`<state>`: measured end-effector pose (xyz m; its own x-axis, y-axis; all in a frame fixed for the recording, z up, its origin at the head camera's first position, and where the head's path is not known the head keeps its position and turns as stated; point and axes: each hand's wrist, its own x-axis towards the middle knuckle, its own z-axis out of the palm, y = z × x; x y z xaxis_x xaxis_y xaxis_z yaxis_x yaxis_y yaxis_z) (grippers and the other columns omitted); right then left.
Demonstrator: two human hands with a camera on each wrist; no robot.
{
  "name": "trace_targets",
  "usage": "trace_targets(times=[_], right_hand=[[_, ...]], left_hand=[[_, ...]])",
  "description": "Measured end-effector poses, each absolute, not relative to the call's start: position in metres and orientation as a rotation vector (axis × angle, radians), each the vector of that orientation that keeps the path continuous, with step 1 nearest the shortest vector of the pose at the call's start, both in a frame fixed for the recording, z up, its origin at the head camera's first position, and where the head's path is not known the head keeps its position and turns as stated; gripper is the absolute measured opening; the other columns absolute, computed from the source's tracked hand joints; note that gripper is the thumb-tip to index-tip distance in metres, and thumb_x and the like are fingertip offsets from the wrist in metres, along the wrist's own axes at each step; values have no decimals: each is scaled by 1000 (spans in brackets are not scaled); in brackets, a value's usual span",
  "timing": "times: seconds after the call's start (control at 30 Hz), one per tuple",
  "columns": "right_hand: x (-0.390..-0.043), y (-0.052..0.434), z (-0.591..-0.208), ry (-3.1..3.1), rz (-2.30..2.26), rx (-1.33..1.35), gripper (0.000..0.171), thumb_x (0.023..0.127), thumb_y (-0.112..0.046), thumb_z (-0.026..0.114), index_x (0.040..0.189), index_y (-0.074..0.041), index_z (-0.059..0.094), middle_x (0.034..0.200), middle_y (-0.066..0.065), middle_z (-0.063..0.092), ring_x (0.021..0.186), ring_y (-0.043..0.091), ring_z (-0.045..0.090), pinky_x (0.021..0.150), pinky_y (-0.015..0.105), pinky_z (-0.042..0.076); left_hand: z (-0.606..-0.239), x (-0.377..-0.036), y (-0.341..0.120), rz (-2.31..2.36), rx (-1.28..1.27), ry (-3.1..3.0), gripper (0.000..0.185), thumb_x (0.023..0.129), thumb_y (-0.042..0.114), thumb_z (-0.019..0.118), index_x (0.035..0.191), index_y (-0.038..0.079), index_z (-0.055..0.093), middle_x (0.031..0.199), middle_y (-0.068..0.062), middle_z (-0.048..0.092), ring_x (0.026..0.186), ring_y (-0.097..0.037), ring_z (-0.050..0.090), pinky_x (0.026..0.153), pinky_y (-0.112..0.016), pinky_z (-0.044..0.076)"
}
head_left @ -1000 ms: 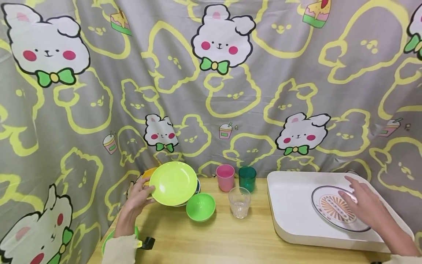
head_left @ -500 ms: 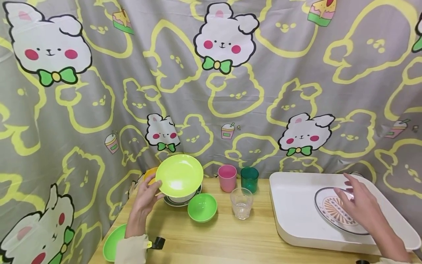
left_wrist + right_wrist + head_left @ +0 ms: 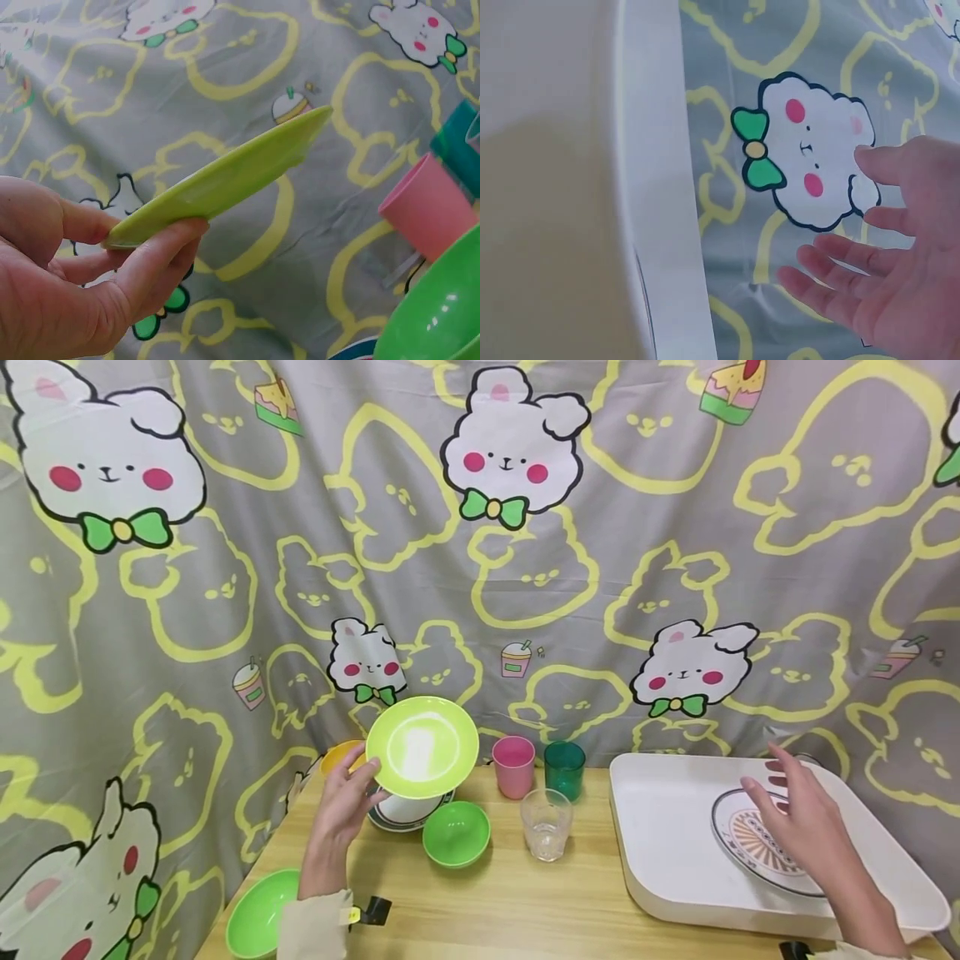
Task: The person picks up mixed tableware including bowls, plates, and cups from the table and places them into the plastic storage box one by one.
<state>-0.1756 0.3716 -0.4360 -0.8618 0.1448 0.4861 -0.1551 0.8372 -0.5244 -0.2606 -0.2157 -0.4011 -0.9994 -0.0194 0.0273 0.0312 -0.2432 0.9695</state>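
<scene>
Farther right now, the lime-green plate (image 3: 422,747) tilts above the desk (image 3: 540,910), its edge pinched by the fingers of the left hand (image 3: 343,806), maybe because it is thin there; the right hand (image 3: 808,831) hangs over the white tray (image 3: 663,839), fingers spread, holding nothing.

I see a lime-green plate (image 3: 422,747), an orange-sunburst plate (image 3: 753,843), a pink tumbler (image 3: 514,770) and a grey rabbit-print curtain (image 3: 450,585)

The head view looks forward and down across the table (image 3: 480,914); both wrist views, close by the fingers (image 3: 161,251), face the patterned curtain (image 3: 420,602) all three share.
</scene>
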Motion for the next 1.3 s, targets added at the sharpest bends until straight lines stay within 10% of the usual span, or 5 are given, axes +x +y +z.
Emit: trace_targets(times=[0.17,0.4,1.3], right_hand=[[-177,361,-434,-2454,823,21,70,103,-21,63,157,5,27,133,36,48,115,55,52,79,55,55],[-182,348,-429,-2407,932,35,73,103,-23,63,160,-1,25,137,38,46,116,56,53,71,-4,35],[-198,281,-430,-2292,1124,80,66,103,-23,64,159,-6,32,138,25,54,118,42,58,81,-3,39]], left_hand=[[-403,-259,-204,-2489,-24,-1861,47,106,0,49,152,1,37,105,-1,72,94,-14,71,80,-35,63],[-413,-258,-187,-2526,-66,-1839,48,105,1,49,152,1,37,106,-2,72,92,-16,71,78,-35,63],[-424,-255,-140,-2663,-152,-1772,50,106,1,49,153,-2,34,106,-7,72,92,-18,73,74,-31,63]])
